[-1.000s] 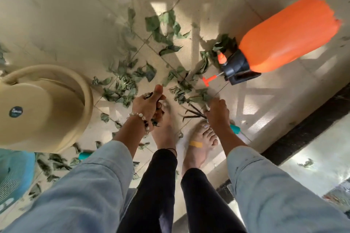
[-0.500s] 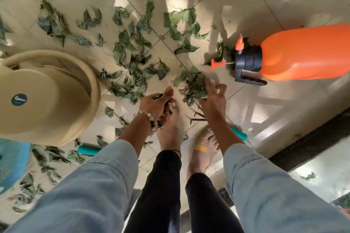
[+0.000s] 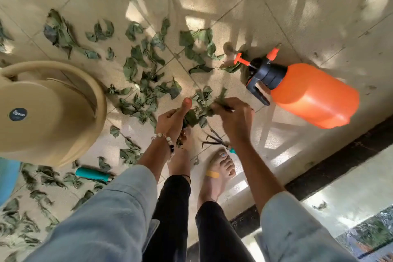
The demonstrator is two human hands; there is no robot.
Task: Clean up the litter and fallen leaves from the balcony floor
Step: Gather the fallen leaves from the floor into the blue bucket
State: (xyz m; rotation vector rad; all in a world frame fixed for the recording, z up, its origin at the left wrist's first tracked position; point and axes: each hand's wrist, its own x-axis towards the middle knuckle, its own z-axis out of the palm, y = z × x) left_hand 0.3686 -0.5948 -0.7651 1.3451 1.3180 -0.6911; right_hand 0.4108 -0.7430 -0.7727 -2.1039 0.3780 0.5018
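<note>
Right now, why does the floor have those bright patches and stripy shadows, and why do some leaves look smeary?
Head view: sun falls through something barred, leaving bright patches and stripy shadows on the floor. The leaves near the edges look smeary from motion blur, and so do the ones bunched between the left hand and right hand. The wide lens bends the sprayer and the tile lines.

Both arms reached down toward the floor, hands close together in front of the bare feet.

The left hand (image 3: 172,118) was curled, thumb stretched upward, fingers closed on a bunch of green leaves (image 3: 196,112); a beaded bracelet (image 3: 167,141) circled its wrist. The right hand (image 3: 235,117) was seen from the back, knuckles up, fingers bent and pinching leaves at the same bunch. Both forearms were bare, with light blue sleeves pushed up toward the elbows.
</note>
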